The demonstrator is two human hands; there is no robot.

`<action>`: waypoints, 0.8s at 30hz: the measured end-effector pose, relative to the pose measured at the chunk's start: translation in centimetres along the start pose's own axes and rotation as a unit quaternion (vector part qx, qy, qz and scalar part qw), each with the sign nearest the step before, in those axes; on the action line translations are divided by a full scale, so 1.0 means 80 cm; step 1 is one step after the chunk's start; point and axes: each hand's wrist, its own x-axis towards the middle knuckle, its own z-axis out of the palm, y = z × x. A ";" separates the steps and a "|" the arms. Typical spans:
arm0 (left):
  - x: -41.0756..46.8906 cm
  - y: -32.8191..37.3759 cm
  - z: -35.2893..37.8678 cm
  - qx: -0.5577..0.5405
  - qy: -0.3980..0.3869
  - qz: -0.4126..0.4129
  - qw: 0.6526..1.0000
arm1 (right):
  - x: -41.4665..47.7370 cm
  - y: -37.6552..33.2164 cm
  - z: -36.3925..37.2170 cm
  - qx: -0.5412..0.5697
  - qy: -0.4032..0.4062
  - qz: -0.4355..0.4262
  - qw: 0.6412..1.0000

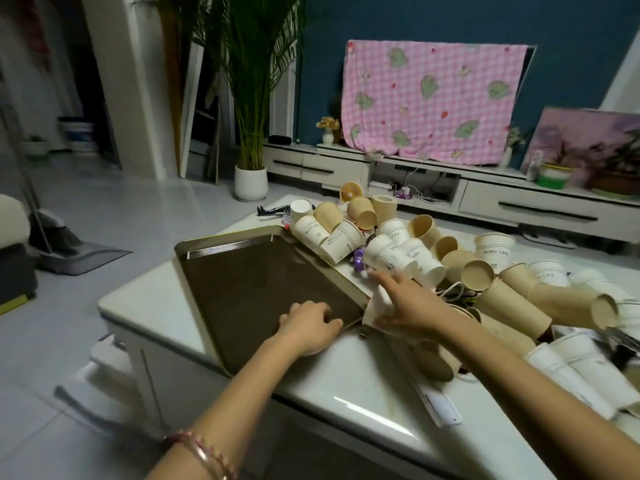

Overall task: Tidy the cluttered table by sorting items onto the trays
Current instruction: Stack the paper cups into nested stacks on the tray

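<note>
Left hand (pixel 308 327) gripped the near corner of the tray (pixel 242 285), which sat on the left part of the counter (pixel 349 382) (dark inside, metal rim). Right hand (pixel 405 306) lay fingers straight over a white cup (pixel 375 306) at the tray's right edge. Beyond it, the paper cups (pixel 398 244) lay heaped across the counter.

A pink checked cloth (pixel 433 98) is hanging over the low cabinet (pixel 530 202) — a potted palm (pixel 251 140) is standing beside its end.

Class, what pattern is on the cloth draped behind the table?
Pink gingham cloth with green motifs; head view.
</note>
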 end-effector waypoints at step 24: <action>0.037 -0.100 -0.054 -0.070 0.119 -0.049 0.989 | 0.028 -0.011 -0.043 -0.107 -0.145 0.003 0.984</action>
